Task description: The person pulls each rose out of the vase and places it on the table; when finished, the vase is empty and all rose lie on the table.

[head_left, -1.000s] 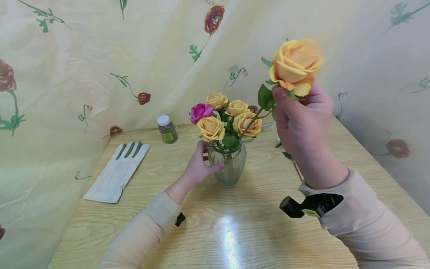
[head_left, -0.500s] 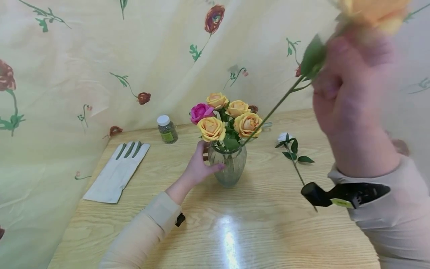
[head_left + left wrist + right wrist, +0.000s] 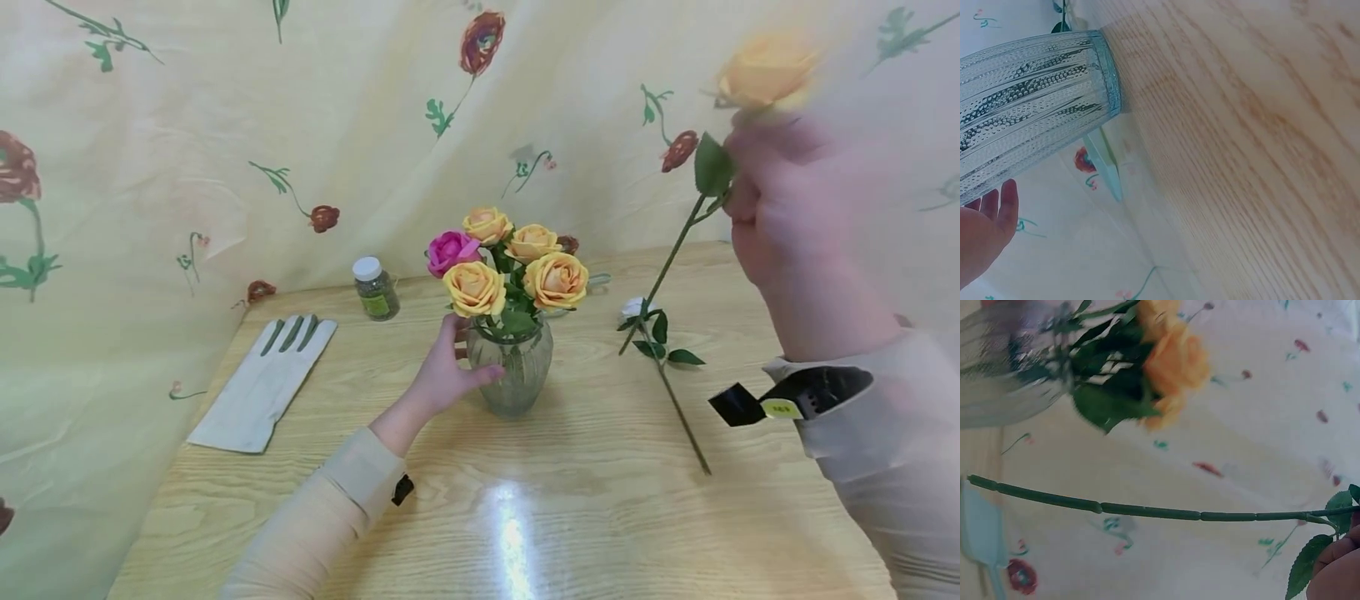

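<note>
My right hand (image 3: 787, 200) is raised at the right of the head view, pinching a yellow rose (image 3: 765, 73) just under its bloom. That rose's bare stem (image 3: 1147, 512) slants down and left, its lower end apart from the vase. In the middle of the table stands a ribbed glass vase (image 3: 517, 375), holding several yellow roses (image 3: 557, 279) and one magenta rose (image 3: 452, 252). My left hand (image 3: 442, 367) holds the vase at its left side, thumb across the front and fingers round the back. The left wrist view shows the fingertips (image 3: 1008, 200) at the glass.
A white rose (image 3: 637, 310) lies on the table (image 3: 600, 500) at the right. White-and-green gloves (image 3: 262, 383) lie at the left, near a white-capped jar (image 3: 377, 290). Behind the vase lies a pale blue flat-bladed tool (image 3: 982, 519). Flower-patterned cloth (image 3: 360, 100) hangs behind.
My right hand has drawn the yellow rose up and right, and its stem has come out of the vase. My left hand stays at the vase.
</note>
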A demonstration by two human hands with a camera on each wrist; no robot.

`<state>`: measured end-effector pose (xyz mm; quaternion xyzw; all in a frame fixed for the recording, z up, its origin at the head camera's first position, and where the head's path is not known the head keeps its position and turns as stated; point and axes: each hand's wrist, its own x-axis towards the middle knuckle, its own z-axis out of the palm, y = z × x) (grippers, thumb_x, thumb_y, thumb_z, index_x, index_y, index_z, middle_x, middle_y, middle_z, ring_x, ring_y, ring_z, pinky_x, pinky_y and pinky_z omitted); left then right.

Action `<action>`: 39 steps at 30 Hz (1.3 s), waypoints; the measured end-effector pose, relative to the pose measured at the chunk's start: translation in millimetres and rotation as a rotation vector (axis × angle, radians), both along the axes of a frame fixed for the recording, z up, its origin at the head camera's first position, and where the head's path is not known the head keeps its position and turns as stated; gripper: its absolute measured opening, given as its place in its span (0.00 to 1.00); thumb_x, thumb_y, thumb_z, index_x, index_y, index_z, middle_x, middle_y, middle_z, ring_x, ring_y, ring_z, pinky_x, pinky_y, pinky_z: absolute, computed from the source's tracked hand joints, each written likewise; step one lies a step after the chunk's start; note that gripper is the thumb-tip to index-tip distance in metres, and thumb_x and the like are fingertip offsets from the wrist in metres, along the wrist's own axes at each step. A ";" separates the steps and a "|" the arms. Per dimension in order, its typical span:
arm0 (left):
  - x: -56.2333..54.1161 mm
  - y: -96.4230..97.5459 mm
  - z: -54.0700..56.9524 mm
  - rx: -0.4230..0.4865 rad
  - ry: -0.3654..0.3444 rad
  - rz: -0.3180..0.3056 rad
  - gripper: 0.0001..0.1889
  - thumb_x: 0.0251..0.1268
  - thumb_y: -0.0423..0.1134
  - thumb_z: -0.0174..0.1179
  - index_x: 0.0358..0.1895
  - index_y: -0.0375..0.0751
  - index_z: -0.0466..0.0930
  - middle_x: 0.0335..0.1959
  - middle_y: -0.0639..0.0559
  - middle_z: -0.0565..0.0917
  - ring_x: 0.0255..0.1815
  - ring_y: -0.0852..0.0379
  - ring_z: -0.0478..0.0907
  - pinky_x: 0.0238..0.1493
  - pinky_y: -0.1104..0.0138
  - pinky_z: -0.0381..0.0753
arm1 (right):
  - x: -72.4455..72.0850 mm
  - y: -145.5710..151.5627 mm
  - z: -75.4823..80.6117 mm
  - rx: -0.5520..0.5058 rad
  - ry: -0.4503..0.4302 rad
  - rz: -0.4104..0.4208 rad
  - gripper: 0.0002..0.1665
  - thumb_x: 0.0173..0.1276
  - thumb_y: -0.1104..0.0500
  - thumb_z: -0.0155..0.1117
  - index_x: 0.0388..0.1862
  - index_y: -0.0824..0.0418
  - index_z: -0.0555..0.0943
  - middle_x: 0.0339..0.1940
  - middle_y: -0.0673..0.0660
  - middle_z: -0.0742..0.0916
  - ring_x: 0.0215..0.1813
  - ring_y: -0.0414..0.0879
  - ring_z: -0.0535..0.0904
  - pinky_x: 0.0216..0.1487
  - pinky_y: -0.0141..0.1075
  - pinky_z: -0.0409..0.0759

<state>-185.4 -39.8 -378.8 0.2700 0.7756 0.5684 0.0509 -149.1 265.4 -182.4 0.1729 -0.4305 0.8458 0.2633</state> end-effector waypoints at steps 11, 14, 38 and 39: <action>-2.2 -0.1 -0.8 0.001 -0.015 -0.009 0.62 0.33 0.77 0.61 0.68 0.40 0.49 0.63 0.42 0.63 0.60 0.46 0.64 0.58 0.54 0.68 | -31.9 27.5 -68.6 0.264 -0.378 0.068 0.04 0.61 0.71 0.64 0.32 0.65 0.83 0.25 0.51 0.81 0.13 0.39 0.58 0.16 0.32 0.47; -2.5 -0.2 -1.4 -0.007 -0.014 -0.005 0.62 0.32 0.77 0.61 0.69 0.41 0.49 0.63 0.43 0.63 0.60 0.48 0.64 0.58 0.55 0.69 | -39.0 32.5 -86.0 0.374 -0.424 0.063 0.05 0.62 0.70 0.64 0.32 0.62 0.85 0.25 0.49 0.81 0.13 0.39 0.57 0.19 0.36 0.46; -5.0 0.8 -0.5 0.007 -0.031 -0.012 0.64 0.31 0.77 0.63 0.68 0.38 0.48 0.63 0.41 0.62 0.61 0.45 0.62 0.60 0.51 0.65 | -62.7 41.0 -194.0 1.008 -0.758 -0.036 0.21 0.69 0.53 0.60 0.53 0.66 0.77 0.33 0.45 0.80 0.18 0.37 0.63 0.21 0.35 0.68; -5.0 0.5 -0.5 0.009 -0.030 -0.015 0.63 0.32 0.76 0.63 0.68 0.38 0.48 0.63 0.41 0.62 0.61 0.45 0.62 0.60 0.51 0.65 | -62.5 40.5 -197.0 1.022 -0.773 -0.048 0.25 0.69 0.52 0.59 0.56 0.68 0.75 0.35 0.46 0.80 0.19 0.37 0.64 0.22 0.36 0.69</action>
